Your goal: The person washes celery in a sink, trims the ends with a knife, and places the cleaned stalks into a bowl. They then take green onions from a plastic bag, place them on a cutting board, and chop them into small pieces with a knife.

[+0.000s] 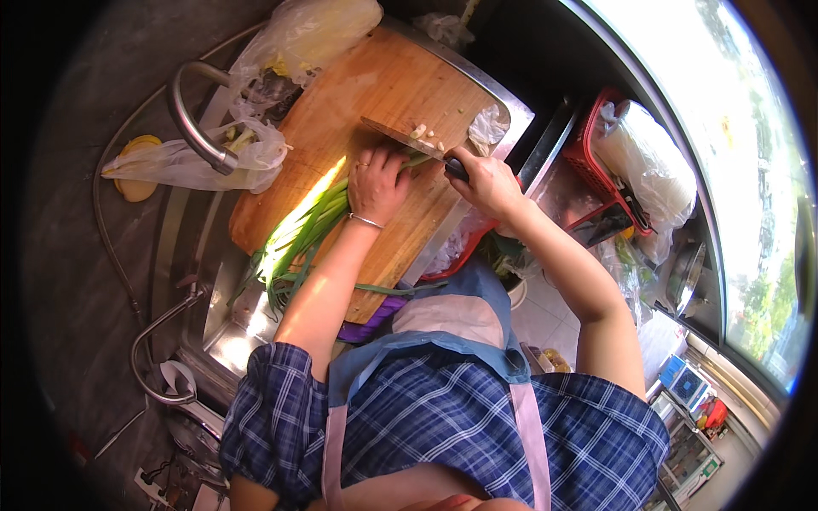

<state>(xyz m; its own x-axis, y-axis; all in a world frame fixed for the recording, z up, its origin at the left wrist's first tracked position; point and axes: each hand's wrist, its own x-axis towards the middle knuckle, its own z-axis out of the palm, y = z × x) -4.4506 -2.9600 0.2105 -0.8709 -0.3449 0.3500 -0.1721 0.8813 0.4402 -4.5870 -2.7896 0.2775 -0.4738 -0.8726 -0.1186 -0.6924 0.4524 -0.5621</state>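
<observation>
My left hand presses down on a bunch of green onions on a wooden cutting board. Their long green leaves trail over the board's near left edge towards the sink. In my right hand is the black handle of a kitchen knife. Its blade lies across the white ends of the stalks, just beyond my left fingertips. Several small pale cut pieces rest beside the far face of the blade. How deep the edge sits in the stalks is hidden.
A crumpled white plastic bag sits at the board's right corner. To the left, a curved metal faucet arches near a clear plastic bag with scraps. A red plastic basket stands at right. Below the board's right edge is a red container.
</observation>
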